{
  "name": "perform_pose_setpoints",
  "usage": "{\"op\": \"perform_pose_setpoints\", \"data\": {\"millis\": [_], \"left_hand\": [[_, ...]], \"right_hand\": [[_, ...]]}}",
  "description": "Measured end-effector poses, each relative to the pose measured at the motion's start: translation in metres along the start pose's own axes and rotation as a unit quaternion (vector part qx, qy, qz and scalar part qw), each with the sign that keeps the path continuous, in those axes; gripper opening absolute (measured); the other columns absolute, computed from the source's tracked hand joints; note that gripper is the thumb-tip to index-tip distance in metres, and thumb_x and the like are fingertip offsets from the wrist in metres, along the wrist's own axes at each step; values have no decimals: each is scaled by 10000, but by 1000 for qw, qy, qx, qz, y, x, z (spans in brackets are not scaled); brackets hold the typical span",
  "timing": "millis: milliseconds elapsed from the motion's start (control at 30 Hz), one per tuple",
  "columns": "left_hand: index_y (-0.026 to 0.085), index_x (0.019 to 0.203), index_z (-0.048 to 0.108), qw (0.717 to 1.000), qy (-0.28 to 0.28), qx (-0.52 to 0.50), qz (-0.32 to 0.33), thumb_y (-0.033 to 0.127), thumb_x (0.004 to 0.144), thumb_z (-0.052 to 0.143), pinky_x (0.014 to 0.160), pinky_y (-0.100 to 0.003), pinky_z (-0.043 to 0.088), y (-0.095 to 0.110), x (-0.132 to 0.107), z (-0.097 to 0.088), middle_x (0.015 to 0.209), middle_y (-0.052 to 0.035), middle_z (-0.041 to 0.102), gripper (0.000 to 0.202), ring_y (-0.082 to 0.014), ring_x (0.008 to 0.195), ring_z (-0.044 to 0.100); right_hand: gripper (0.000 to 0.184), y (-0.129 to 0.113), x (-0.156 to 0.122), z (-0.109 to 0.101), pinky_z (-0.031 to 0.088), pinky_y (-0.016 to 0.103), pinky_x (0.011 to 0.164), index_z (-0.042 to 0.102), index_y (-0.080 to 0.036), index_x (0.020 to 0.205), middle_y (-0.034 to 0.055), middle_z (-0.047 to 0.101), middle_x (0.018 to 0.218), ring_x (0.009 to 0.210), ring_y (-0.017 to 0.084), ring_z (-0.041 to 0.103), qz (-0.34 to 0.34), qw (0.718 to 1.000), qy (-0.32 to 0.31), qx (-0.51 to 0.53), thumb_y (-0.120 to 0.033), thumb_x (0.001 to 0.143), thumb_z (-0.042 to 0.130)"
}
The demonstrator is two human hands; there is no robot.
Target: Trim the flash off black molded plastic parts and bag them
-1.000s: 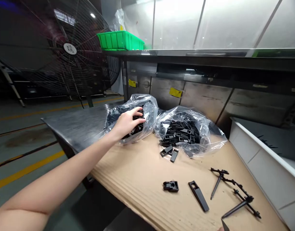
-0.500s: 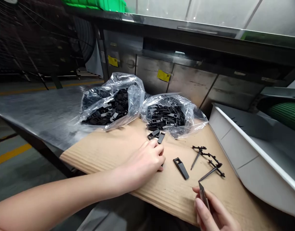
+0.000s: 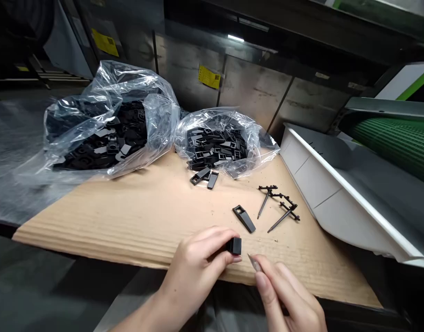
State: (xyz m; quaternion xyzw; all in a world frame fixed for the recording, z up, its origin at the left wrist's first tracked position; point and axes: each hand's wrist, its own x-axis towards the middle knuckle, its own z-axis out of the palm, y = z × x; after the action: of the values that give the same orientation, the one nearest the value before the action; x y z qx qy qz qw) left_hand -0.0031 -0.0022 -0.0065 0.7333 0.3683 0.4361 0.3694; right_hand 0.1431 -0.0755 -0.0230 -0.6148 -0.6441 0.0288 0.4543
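Between thumb and fingers, my left hand [image 3: 201, 263] grips a black plastic part [image 3: 235, 246], its squared end facing right. My right hand [image 3: 284, 290] is closed round a craft knife [image 3: 254, 263], whose pointed blade lies just right of the part, apart from it. Beyond my hands a single black wedge-shaped part [image 3: 244, 218] rests on the cardboard [image 3: 135, 212]. To its right are black plastic sprues [image 3: 284, 210] with thin stems. Two or so more black parts [image 3: 212, 180] lie by the mouth of a clear bag.
A clear plastic bag [image 3: 256, 138] holds many black wedge parts. Left of it stands a bigger clear bag [image 3: 159, 110] of black pieces. A white tray [image 3: 322, 184] borders the right side, near a green ribbed surface [image 3: 391, 138]. Metal panels [image 3: 249, 87] close off the back.
My left hand has drawn back toward me with the black part, now plainly visible. My right hand has brought the knife left, close to it. The camera view has shifted.
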Motion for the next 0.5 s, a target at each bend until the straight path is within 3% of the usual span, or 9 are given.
{"op": "perform_pose_setpoints", "data": {"millis": [100,300,367,500], "left_hand": [[190,892,665,999,5,20,31,59,720,508,716,-176,509,-3,-2,-1,883,-23,695,267,-149,776,648],[192,917,663,999,-4,9,42,54,740,516,707,-159,507,-6,-4,-4,881,-18,700,269,-145,792,653],[198,913,666,999,-20,-14,31,55,738,519,692,-166,514,-5,-3,-5,875,-13,701,270,-149,782,654],[214,884,678,997,-48,-61,-18,85,738,548,649,-172,525,-3,-1,-8,855,1,702,234,-153,746,656]], "right_hand": [[246,-3,3,4,453,235,549,667,-151,971,55,602,637,563,152,572,-22,998,-56,-32,-229,834,479],[242,-6,7,6,444,227,545,665,-154,938,55,587,630,547,143,565,-30,994,-79,-72,-236,852,454],[236,-1,9,3,449,226,561,667,-163,917,60,611,660,568,145,581,-23,994,-68,-82,-246,853,456],[201,9,9,-3,460,246,627,664,-166,908,72,676,775,701,186,635,18,993,15,-118,-272,822,516]]}}
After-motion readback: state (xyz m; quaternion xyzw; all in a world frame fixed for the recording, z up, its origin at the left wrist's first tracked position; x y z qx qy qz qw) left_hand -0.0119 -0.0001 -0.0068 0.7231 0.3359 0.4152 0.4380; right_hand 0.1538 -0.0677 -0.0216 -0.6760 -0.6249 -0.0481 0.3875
